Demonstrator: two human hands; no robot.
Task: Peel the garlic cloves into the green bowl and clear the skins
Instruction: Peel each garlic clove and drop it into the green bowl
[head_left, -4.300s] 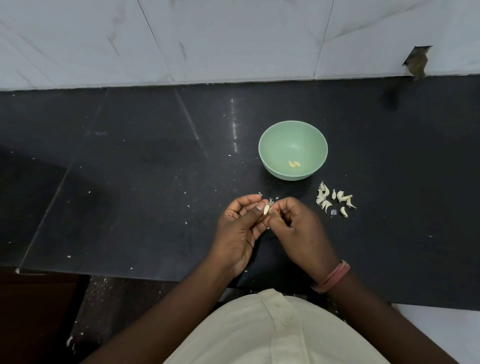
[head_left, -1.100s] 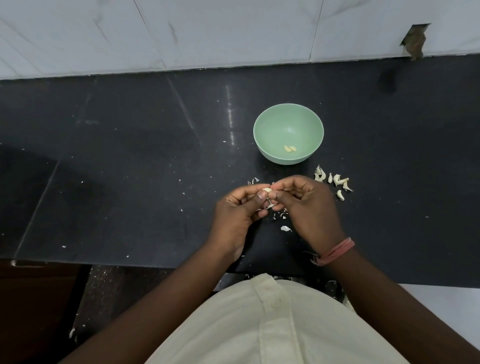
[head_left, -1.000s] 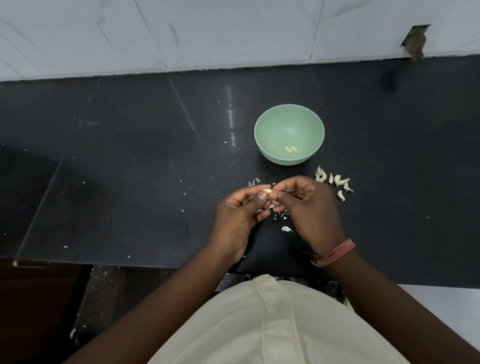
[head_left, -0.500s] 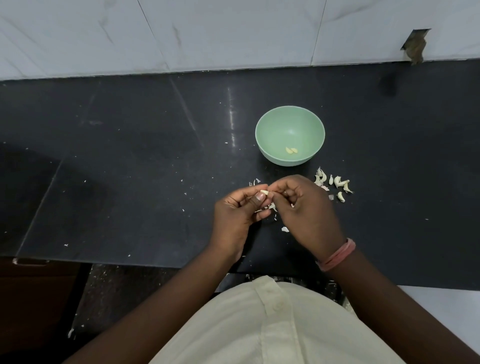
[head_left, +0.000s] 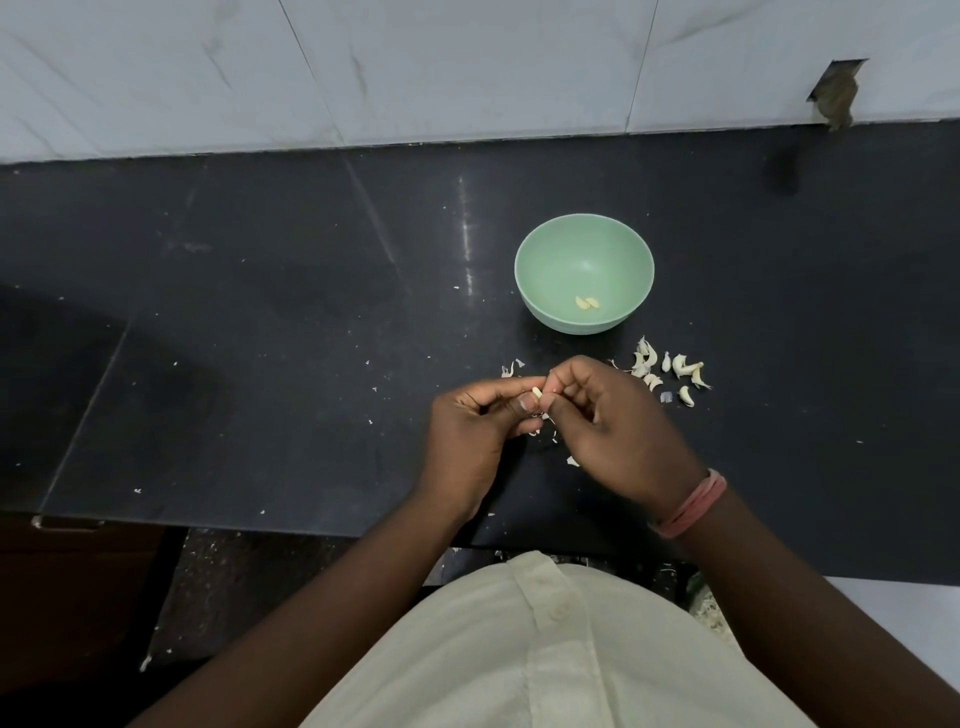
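Garlic clove (head_left: 536, 391) mid-frame, pinched by left hand (head_left: 480, 423) and right hand (head_left: 608, 423); could slip onto counter (head_left: 260, 312), missing green bowl (head_left: 584, 244).

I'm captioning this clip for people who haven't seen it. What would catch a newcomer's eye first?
The two hands meeting at centre: the left hand pinches a small garlic clove while the right hand picks at it. Just beyond sits the green bowl with two peeled cloves inside. A cluster of unpeeled cloves lies on the black counter, right of the hands.
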